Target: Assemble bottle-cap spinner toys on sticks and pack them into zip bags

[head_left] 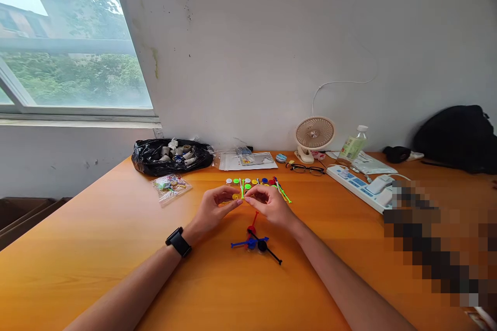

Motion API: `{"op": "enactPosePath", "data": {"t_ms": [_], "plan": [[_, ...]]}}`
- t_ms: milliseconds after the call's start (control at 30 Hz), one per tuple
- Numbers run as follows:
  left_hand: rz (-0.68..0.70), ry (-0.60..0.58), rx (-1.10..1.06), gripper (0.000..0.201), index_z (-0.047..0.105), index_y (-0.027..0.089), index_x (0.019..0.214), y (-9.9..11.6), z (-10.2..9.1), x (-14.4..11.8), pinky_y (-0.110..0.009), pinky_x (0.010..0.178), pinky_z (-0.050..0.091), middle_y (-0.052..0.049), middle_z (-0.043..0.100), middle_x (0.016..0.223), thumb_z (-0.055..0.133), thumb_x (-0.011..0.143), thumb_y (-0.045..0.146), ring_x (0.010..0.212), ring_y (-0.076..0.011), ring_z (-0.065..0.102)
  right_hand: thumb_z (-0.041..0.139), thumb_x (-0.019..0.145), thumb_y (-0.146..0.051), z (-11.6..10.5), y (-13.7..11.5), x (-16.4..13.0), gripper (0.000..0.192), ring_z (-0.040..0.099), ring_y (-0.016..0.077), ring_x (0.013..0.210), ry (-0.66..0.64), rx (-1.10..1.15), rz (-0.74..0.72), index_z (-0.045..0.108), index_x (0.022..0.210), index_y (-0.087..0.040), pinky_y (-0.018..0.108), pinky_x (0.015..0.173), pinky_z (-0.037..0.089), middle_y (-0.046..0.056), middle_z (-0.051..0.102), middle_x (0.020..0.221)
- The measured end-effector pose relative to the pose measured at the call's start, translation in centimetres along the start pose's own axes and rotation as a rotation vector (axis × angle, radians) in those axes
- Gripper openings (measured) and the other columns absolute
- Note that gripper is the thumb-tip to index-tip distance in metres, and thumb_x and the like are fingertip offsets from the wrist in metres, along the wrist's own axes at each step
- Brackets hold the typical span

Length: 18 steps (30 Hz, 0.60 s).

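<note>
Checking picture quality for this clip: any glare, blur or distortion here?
Head view: daylight from the window is washed out; a pixelated block masks the right edge; wide-angle bending at the borders; the hands' small green stick is too tiny to resolve.

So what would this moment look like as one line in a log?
left hand: pinching green stick | right hand: on same stick | assembled sticks and discs: on table below hands | loose pieces: behind hands

Two hands meet in the middle.
Both arms reach forward. The left hand (213, 210) and right hand (272, 206) curl their fingers, with fingertips pinched close together.
</note>
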<state>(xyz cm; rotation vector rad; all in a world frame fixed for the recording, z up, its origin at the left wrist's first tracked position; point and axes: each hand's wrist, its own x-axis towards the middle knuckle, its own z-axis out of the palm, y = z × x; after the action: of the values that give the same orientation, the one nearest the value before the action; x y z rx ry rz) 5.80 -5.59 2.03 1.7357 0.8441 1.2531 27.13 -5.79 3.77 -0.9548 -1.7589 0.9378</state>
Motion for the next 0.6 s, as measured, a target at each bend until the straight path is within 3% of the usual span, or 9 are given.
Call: {"op": "enactPosePath", "data": {"t_ms": [333, 467, 600], "plan": [[-0.009, -0.072, 0.084, 0.032, 0.075, 0.016, 0.107, 0.0, -0.1, 0.0, -0.036, 0.088, 0.060, -0.008, 0.078, 0.103, 0.077, 0.089, 0.043, 0.093, -0.0223, 0.074, 0.071, 0.091, -0.036, 0.1, 0.7, -0.1, 0.016, 0.058, 0.0175, 0.073, 0.009, -0.059, -0.043, 0.075, 0.089, -0.021, 0.030, 0.064, 0.042, 0.003, 0.070, 0.084], [-0.004, -0.108, 0.168, 0.030, 0.077, 0.016, 0.104, 0.1, -0.1, -0.1, -0.035, 0.086, 0.059, -0.008, 0.079, 0.100, 0.074, 0.091, 0.044, 0.090, -0.0216, 0.073, 0.066, 0.094, -0.030, 0.1, 0.5, -0.3, 0.012, 0.055, 0.0163, 0.069, -0.016, -0.202, -0.067, 0.073, 0.094, -0.021, 0.029, 0.062, 0.041, 0.002, 0.068, 0.083], [-0.051, -0.126, 0.174, 0.035, 0.077, 0.014, 0.100, 0.1, -0.6, 0.2, -0.033, 0.081, 0.058, -0.009, 0.079, 0.094, 0.074, 0.090, 0.047, 0.085, -0.0210, 0.072, 0.066, 0.094, -0.026, -0.1, -0.4, -0.6, 0.010, 0.060, 0.0198, 0.088, 0.065, -0.405, -0.195, 0.066, 0.103, -0.022, 0.033, 0.079, 0.047, 0.004, 0.066, 0.095]]}}
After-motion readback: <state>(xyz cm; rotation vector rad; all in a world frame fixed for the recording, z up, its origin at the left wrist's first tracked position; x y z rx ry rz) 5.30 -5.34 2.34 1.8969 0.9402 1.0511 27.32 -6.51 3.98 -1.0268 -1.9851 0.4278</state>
